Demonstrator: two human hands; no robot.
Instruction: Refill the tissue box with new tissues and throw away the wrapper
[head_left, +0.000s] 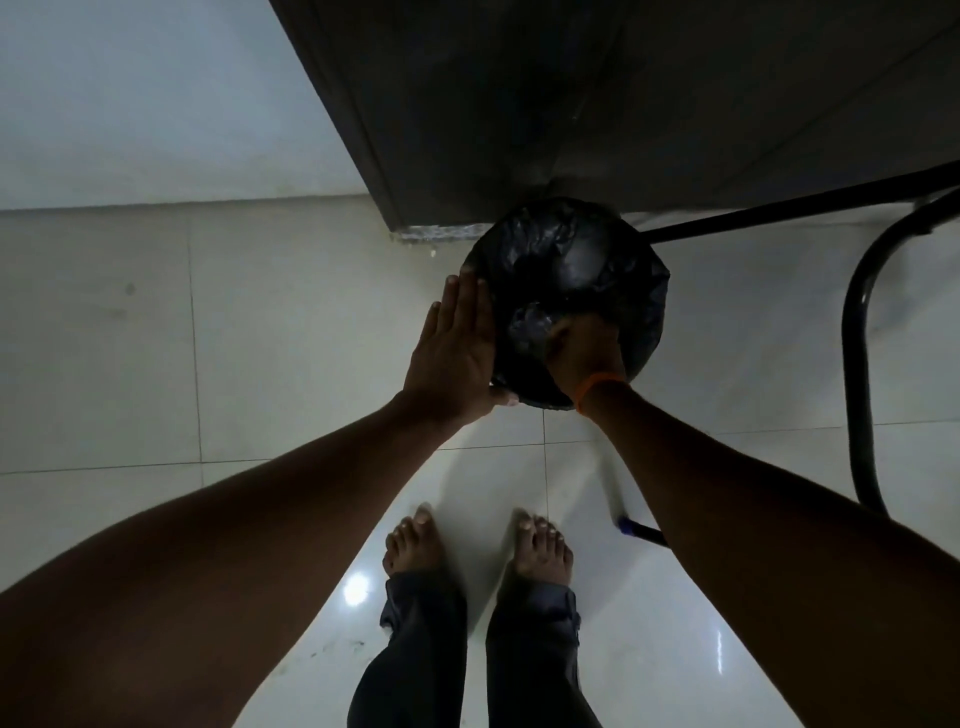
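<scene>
A round bin lined with a black plastic bag (576, 260) stands on the tiled floor below me. My right hand (584, 353), with an orange band at the wrist, reaches into the bin's near side and is closed on a crumpled clear wrapper (532, 325). My left hand (454, 348) lies flat with straight fingers against the bin's left rim, thumb under the near edge. The tissue box is not in view.
A dark cabinet (571, 104) rises right behind the bin. A black metal chair frame (860, 364) curves along the right. A dark stick with a blue end (641, 530) lies on the floor by my right arm. My bare feet (478, 545) stand on glossy white tiles.
</scene>
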